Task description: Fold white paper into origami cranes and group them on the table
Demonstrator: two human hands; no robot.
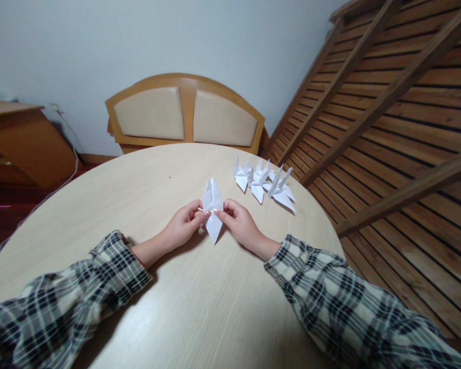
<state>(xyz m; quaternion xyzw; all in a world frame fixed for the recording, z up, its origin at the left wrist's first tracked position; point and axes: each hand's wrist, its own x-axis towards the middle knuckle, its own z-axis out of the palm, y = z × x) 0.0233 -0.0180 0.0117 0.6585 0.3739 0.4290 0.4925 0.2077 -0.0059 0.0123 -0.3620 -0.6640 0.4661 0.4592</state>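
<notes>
A white folded paper piece (pixel 212 205), a long diamond shape, lies on the round pale wooden table (pixel 169 307) in front of me. My left hand (pixel 184 224) pinches its left side and my right hand (pixel 238 221) pinches its right side, fingertips meeting at the middle fold. Both forearms in checked sleeves rest on the table. Several finished white paper cranes (pixel 264 183) stand in a row just beyond my right hand.
A wooden chair with beige padded back (pixel 184 115) stands at the table's far edge. A slatted wooden frame (pixel 388 113) leans along the right. A wooden cabinet (pixel 19 138) and a white cable (pixel 75 154) are at the left.
</notes>
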